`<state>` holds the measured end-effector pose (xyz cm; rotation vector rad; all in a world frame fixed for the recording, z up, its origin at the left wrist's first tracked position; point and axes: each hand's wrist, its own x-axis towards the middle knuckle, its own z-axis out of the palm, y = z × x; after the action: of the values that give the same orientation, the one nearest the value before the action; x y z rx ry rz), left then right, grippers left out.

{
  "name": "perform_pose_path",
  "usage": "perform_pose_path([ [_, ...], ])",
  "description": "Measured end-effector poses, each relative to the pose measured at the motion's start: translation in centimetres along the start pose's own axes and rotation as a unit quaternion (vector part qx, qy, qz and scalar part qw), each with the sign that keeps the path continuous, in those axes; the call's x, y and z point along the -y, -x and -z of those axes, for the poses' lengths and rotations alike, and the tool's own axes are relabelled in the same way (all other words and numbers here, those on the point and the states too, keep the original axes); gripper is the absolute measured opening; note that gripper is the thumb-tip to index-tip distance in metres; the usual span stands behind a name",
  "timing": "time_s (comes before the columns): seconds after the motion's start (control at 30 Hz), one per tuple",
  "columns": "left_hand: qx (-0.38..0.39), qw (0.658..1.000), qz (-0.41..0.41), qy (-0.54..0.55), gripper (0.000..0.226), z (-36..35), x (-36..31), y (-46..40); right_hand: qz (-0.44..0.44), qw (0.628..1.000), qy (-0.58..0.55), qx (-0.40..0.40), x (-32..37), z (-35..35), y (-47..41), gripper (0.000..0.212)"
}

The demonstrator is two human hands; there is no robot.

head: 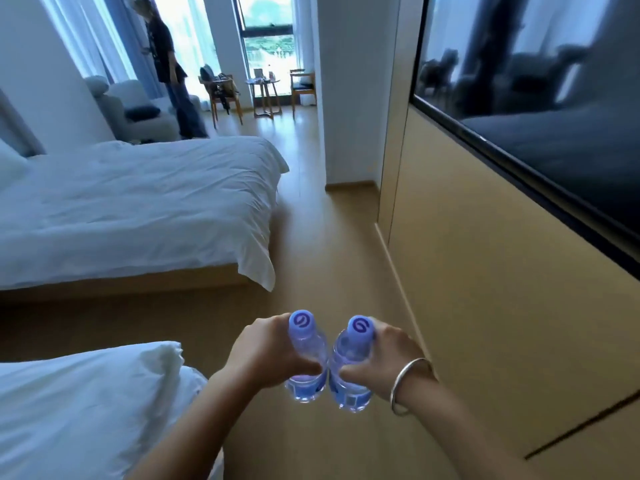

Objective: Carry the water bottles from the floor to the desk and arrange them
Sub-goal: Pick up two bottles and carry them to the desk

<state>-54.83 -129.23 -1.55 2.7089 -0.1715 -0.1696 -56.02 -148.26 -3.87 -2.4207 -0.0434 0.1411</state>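
I hold two clear water bottles with pale blue caps upright in front of me, side by side above the wooden floor. My left hand grips the left bottle around its body. My right hand, with a silver bangle on the wrist, grips the right bottle the same way. The two bottles nearly touch each other. A small round table stands far ahead by the window, with small items on it.
A white bed fills the left; a second bed's corner lies at lower left. The wooden floor aisle runs ahead between bed and right wall with a dark TV. A person stands beside an armchair, with chairs behind.
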Motion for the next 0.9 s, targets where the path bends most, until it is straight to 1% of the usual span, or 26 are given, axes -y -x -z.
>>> perform_pose_path([
  [0.17, -0.045, 0.998, 0.033, 0.012, 0.051, 2.6, 2.5, -3.6, 0.045, 0.999, 0.014, 0.018, 2.9, 0.2, -5.8, 0.041],
  [0.4, -0.046, 0.996, 0.073, -0.036, 0.043, 5.2, 2.4, -13.6, 0.066, 0.997, 0.032, 0.031, 3.3, 2.4, -16.6, 0.045],
  [0.63, -0.075, 0.993, 0.084, -0.026, 0.036, 7.2, 0.1, -26.3, 0.115, 0.988, 0.093, 0.035, 3.2, 7.9, -30.0, 0.049],
  [0.8, -0.114, 0.988, 0.102, -0.016, 0.045, 8.7, -1.2, -33.8, 0.144, 0.984, 0.103, 0.027, 3.4, 11.9, -37.9, 0.046],
  [0.9, -0.117, 0.986, 0.117, -0.018, 0.048, 9.6, -1.7, -37.6, 0.156, 0.982, 0.105, 0.018, 3.5, 13.5, -41.6, 0.044],
])
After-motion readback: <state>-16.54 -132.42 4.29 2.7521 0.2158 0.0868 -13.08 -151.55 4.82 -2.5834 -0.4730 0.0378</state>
